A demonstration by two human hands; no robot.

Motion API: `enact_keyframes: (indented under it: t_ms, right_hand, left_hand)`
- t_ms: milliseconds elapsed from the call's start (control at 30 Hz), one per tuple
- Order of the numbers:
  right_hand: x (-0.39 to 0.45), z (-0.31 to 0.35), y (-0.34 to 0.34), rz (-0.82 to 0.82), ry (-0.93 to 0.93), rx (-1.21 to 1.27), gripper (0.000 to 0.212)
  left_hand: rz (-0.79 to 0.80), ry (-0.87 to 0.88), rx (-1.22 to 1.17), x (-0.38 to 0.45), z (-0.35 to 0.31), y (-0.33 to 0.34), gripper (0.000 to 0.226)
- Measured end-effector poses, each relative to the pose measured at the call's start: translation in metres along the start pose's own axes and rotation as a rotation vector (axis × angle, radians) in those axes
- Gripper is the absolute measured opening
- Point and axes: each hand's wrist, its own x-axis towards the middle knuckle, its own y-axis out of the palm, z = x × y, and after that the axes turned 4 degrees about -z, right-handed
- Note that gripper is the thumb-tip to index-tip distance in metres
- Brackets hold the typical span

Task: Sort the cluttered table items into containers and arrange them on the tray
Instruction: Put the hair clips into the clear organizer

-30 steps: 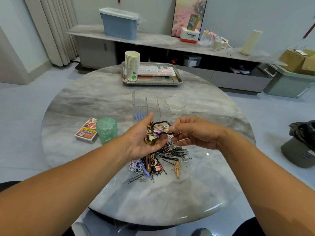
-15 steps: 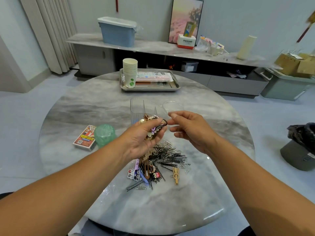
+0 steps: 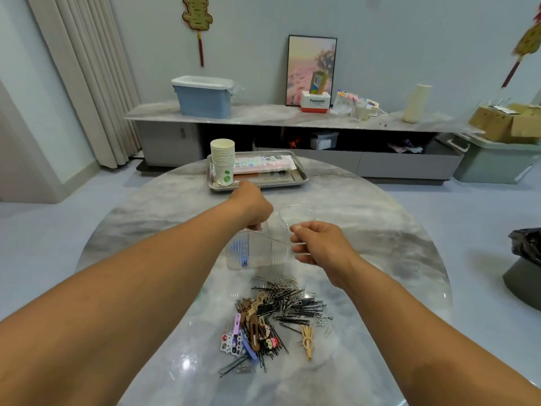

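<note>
A clear divided organizer point(image 3: 257, 250) stands mid-table with blue clips point(image 3: 240, 249) in its left compartment. My left hand point(image 3: 251, 205) hovers over its far rim, fingers curled downward and closed; the bundle of hair clips it carried is hidden under the hand. My right hand point(image 3: 317, 244) pinches the organizer's right wall between thumb and fingers. A clear cup point(image 3: 298, 213) stands just behind that hand. Near me lies a pile of black bobby pins point(image 3: 292, 301), with coloured hair clips point(image 3: 248, 335) and a tan clip point(image 3: 307, 341).
A metal tray point(image 3: 303, 178) sits at the table's far edge, holding a stack of paper cups point(image 3: 223, 161) and a pink packet point(image 3: 263, 164). A low cabinet point(image 3: 263, 115) runs along the wall behind. A black bag point(image 3: 527, 247) sits on the floor at right.
My left hand carried the hair clips forward from above the pile to over the organizer. My right hand let go of the bundle and took hold of the organizer's right wall.
</note>
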Motion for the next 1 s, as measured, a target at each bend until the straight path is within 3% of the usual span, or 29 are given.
enact_keyframes:
  t_ms: [67,133,233,467,633,700,800,900,1000]
  right_hand:
    - [0.006,0.005,0.004,-0.011,-0.022,0.05,0.018]
    - [0.009,0.013,0.009,0.003,-0.022,0.074,0.035]
    - [0.013,0.022,0.026,0.104,0.023,0.198,0.051]
    - [0.023,0.028,0.049,0.199,0.155,0.305,0.058]
    - [0.027,0.029,0.055,0.241,0.19,0.348,0.052]
    - [0.027,0.027,0.057,0.252,0.196,0.326,0.043]
    - [0.028,0.024,0.058,0.266,0.197,0.282,0.027]
    - [0.032,0.02,0.056,0.213,0.124,0.053,0.049]
    - [0.031,0.015,0.05,0.075,-0.008,-0.145,0.04]
  left_hand:
    - [0.05,-0.034,0.074,0.003,-0.005,0.002,0.034]
    - [0.089,-0.065,0.106,0.004,-0.007,0.002,0.028]
    - [0.135,-0.067,0.176,0.006,-0.011,0.004,0.028]
    - [0.173,0.019,0.369,0.009,-0.016,-0.004,0.017]
    - [0.194,-0.004,0.35,0.011,-0.017,-0.016,0.033]
    - [0.167,0.01,0.383,0.009,-0.017,-0.018,0.036]
    - [0.115,0.039,0.405,0.008,-0.011,-0.022,0.022]
    - [0.074,0.072,0.42,0.007,0.0,-0.026,0.017]
    - [-0.023,0.183,0.394,0.002,0.018,-0.026,0.02]
